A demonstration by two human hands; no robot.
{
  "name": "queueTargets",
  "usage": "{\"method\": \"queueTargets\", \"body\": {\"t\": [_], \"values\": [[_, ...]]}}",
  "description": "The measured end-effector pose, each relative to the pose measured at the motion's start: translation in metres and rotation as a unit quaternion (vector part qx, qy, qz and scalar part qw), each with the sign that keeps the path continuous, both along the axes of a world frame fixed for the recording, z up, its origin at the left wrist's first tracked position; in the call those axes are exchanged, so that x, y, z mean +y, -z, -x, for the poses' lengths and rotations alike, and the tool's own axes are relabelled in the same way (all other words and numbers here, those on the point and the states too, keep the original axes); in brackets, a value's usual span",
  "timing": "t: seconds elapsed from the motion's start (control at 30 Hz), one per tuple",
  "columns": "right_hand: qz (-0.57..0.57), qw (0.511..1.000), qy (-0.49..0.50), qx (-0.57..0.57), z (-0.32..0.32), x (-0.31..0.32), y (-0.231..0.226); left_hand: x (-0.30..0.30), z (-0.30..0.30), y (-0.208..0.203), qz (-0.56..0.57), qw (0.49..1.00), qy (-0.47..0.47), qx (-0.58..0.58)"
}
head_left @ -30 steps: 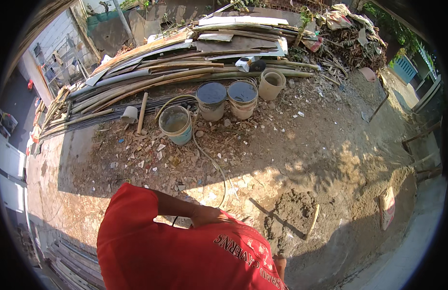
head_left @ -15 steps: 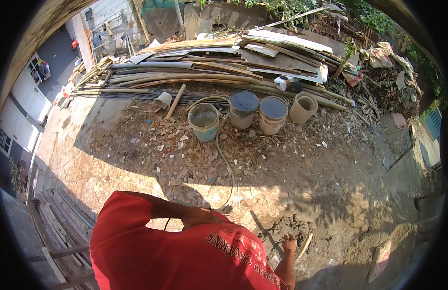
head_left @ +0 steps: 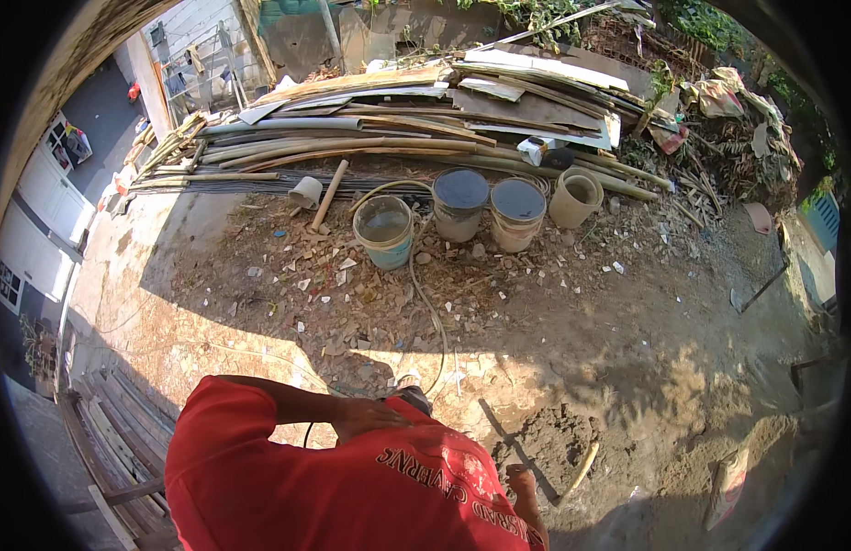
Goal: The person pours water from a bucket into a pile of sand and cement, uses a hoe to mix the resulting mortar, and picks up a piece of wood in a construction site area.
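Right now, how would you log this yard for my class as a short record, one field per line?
Left hand: against the red shirt
Right hand: near the grey mix; nothing visibly held
Stick: beside the mix, in neither hand
Buckets: four upright; middle two nearly brimful
Hose: curving across the ground
Boards: piled behind the buckets

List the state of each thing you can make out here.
left hand: flat on red shirt
right hand: beside the shirt, grip unclear
blue-sided bucket: upright, partly filled
two middle buckets: upright, filled near brim
beige pail: upright, contents unclear
small white pail: tilted
hose: lying in loose curves
mortar: wet, heaped
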State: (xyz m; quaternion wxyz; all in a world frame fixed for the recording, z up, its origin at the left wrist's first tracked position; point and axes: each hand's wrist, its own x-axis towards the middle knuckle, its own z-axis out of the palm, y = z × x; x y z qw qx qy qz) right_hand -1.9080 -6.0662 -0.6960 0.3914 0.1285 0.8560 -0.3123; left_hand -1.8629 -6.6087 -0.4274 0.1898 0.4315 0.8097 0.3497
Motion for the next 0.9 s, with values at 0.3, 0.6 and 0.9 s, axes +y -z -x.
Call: {"method": "queueTargets", "body": {"t": [0.3,0.6,0.9], "values": [[0.033,0.950,0.251,0.183,0.085,-0.009,-0.006,-0.088,0.059,0.000,-0.005,1.000,0.003,0.004],[0.092,0.945,-0.203,0.239,0.082,-0.266,-0.023,-0.188,0.078,-0.004,-0.082,0.997,0.005,0.008],[0.144,0.973,-0.141,0.113,0.091,-0.351,-0.078,-0.225,0.082,0.023,-0.071,0.997,0.028,0.012]]}}
